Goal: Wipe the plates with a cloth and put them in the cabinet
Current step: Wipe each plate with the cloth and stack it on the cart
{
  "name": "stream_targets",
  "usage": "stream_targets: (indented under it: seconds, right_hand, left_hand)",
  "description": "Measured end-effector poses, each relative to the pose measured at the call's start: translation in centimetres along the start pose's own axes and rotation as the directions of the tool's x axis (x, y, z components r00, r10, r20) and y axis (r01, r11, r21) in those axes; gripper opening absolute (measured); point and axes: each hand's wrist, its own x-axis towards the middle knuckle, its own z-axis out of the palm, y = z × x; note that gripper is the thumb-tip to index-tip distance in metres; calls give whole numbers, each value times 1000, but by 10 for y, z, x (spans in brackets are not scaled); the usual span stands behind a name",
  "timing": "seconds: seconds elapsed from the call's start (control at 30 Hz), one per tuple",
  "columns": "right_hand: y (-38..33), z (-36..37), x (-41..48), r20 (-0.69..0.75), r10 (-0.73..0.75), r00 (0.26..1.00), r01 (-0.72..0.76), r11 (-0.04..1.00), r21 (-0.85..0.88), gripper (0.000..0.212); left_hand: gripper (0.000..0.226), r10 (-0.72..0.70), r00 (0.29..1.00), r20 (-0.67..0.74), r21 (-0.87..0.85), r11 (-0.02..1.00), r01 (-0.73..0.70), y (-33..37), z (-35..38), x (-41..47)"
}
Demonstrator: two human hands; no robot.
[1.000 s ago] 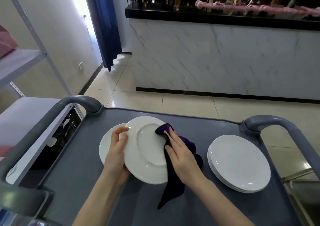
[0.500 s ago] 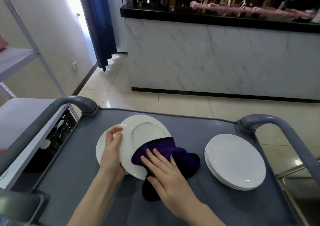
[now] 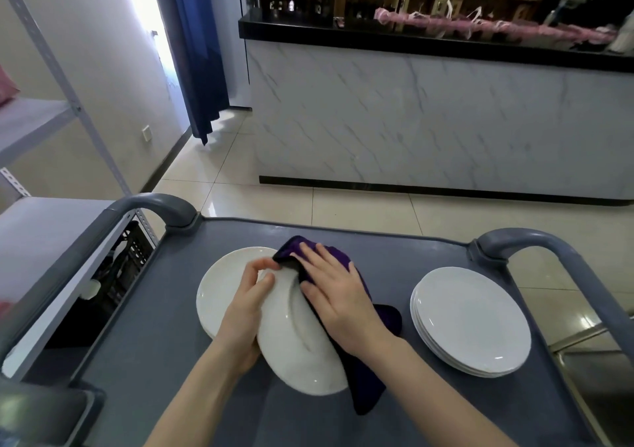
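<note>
My left hand (image 3: 247,304) grips the left rim of a white plate (image 3: 297,350), which is tilted up on edge over the grey cart top (image 3: 164,360). My right hand (image 3: 338,297) lies with straight fingers on a purple cloth (image 3: 365,374), pressing it against the plate's upper right side. The cloth hangs down past the plate's right edge. Under the held plate another white plate (image 3: 219,290) lies flat on the cart. A stack of white plates (image 3: 471,319) sits on the cart's right side.
Curved grey cart handles rise at the back left (image 3: 154,206) and right (image 3: 535,251). A metal shelf rack (image 3: 41,127) stands to the left with a black crate (image 3: 127,268) below. A marble-fronted bar counter (image 3: 429,113) faces me across the tiled floor.
My right hand slid the cloth from the plate's lower part up to its top right. The plate tipped more steeply on edge, and my left hand shifted its grip on the rim.
</note>
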Motion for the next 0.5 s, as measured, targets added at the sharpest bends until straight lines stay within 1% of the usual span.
stream_targets:
  seconds: [0.03,0.1,0.2,0.27,0.33,0.4,0.5]
  right_hand:
    - [-1,3,1,13,-30,999,30,999,-40,46]
    - [2,3,3,29,-34,999,35,998,-46,46]
    - [13,-2,2,27,62,998,-64,996,61,46]
    - [21,-4,-8,-20,123,992,-118,979,169,49]
    - [27,-4,-26,-56,165,985,-148,962,231,53]
    - [31,1,-47,-47,166,985,-151,959,239,54]
    - [25,17,-74,-30,110,993,-103,978,182,52]
  left_hand:
    - [24,-2,1000,-3,-5,1000,2,-2,-1,0]
    - [26,-4,1000,-14,-3,1000,4,-3,-5,-1]
    - [25,-18,999,-39,-8,1000,17,-1,-15,3]
    - [26,-17,998,-58,-67,998,14,4,-20,7]
    - [25,-11,995,-98,-124,992,-2,9,-25,12]
    - [23,11,986,-164,-147,988,-35,12,-27,18]
    - [33,13,968,-252,-176,983,-59,11,-24,26]
